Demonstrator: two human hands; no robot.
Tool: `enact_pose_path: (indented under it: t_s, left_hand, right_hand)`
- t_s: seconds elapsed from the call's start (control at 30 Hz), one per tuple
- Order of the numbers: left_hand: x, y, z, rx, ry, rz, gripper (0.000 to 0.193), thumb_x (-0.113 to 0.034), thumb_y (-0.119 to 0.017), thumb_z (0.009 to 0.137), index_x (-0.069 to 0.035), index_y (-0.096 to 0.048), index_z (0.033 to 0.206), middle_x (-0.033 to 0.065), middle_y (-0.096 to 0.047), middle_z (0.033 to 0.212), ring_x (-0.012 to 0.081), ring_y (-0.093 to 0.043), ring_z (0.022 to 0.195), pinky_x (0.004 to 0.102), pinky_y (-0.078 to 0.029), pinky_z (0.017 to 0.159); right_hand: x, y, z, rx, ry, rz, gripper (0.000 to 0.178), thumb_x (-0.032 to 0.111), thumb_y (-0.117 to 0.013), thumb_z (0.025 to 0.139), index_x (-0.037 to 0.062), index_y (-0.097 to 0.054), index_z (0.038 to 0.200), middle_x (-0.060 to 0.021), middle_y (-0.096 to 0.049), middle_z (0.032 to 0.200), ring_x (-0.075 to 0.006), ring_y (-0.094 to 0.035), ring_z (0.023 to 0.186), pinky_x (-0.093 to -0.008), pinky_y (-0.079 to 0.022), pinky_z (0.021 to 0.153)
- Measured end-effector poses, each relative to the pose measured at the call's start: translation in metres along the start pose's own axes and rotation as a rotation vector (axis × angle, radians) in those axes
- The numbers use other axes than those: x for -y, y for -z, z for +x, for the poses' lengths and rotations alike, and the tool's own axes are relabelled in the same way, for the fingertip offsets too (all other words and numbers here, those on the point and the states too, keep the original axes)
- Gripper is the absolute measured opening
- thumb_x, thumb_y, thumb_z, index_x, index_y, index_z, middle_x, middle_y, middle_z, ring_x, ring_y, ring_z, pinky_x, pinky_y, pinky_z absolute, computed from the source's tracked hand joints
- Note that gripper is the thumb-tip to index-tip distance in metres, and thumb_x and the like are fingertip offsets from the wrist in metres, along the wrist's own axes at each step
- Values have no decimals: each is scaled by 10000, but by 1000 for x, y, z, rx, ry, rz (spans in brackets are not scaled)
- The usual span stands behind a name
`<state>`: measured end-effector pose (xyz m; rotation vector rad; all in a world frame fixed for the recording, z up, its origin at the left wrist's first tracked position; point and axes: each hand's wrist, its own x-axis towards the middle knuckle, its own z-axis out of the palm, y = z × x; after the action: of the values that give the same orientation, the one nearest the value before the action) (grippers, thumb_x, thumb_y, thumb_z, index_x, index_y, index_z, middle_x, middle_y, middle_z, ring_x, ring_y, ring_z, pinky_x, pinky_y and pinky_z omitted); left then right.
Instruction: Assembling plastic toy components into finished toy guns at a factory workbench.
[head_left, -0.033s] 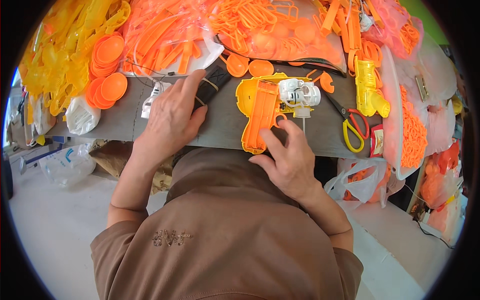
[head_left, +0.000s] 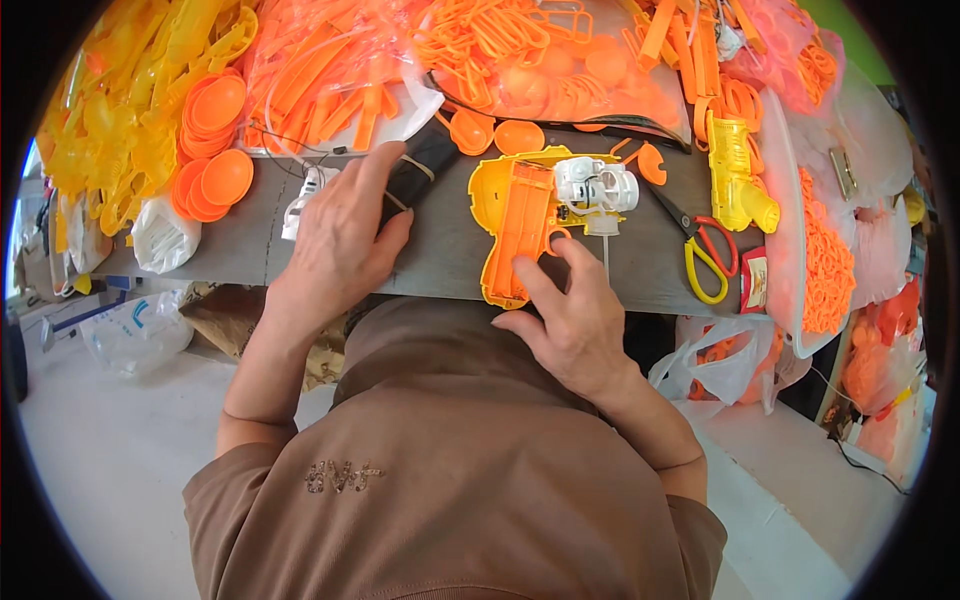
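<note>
On the grey table lies a yellow toy gun shell half (head_left: 490, 200), with a long orange insert (head_left: 521, 225) along its handle and a white mechanism (head_left: 595, 185) at its upper right. My right hand (head_left: 575, 325) is over the handle, thumb and fingers apart, fingertips beside the orange insert and its small orange trigger ring (head_left: 560, 242). My left hand (head_left: 340, 235) rests with fingers stretched between a second white mechanism (head_left: 308, 202), partly hidden by it, and a dark wrapped bundle (head_left: 420, 168) with a band around it. It appears to hold nothing.
Yellow parts (head_left: 130, 130) heap at the far left, beside stacked orange cups (head_left: 215, 105). Orange parts in bags (head_left: 340, 75) line the back. Scissors (head_left: 707, 250), a yellow shell piece (head_left: 735, 180) and a clear tray of orange rings (head_left: 825, 260) stand at the right.
My right hand has shifted very slightly left, and the yellow shell sits a touch further left in view. My left hand looks unchanged.
</note>
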<state>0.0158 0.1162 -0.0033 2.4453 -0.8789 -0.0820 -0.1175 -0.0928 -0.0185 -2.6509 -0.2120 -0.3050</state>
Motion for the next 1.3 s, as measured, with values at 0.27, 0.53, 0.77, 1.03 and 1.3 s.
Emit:
enact_pose_path:
  t_s: [0.27,0.53,0.77,1.03,1.3]
  left_hand:
    - [-24,7,22,-65,139,-1328,613,-66,-682,746,57,-402,1278,96,-599,956,186,-602,868,291,-464,785]
    - [-43,-27,80,-45,91,-1491,254,-54,-648,806,16,-476,980,144,-633,890,222,-640,827,330,-504,795]
    - [-44,-48,85,5,18,-1396,314,43,-578,829,11,-402,1087,136,-621,930,200,-623,887,330,-511,814]
    - [-50,-53,81,-17,-79,-1222,374,93,-574,811,14,-385,1124,113,-583,989,173,-590,946,314,-499,841]
    - [-38,-53,76,-5,-130,-1103,427,108,-605,784,23,-408,1153,106,-584,996,191,-604,920,329,-507,826]
  right_hand:
    - [-6,-12,-1,12,39,-85,549,264,-787,618,120,-587,1109,-213,-453,1147,-301,-542,914,-345,-475,725]
    - [-15,-11,-4,-39,183,-104,469,230,-759,631,92,-613,1055,-249,-484,1113,-270,-578,745,-307,-481,631]
    - [-18,-11,-5,-35,175,-81,469,231,-758,631,95,-616,1057,-246,-485,1106,-263,-577,732,-305,-482,624]
    - [-24,-15,-6,-43,180,-33,495,237,-765,612,86,-616,1059,-234,-486,1075,-228,-545,711,-304,-471,598]
    - [-30,-21,-6,-112,224,-4,493,254,-749,622,77,-614,1062,-243,-493,1079,-197,-513,637,-287,-429,545]
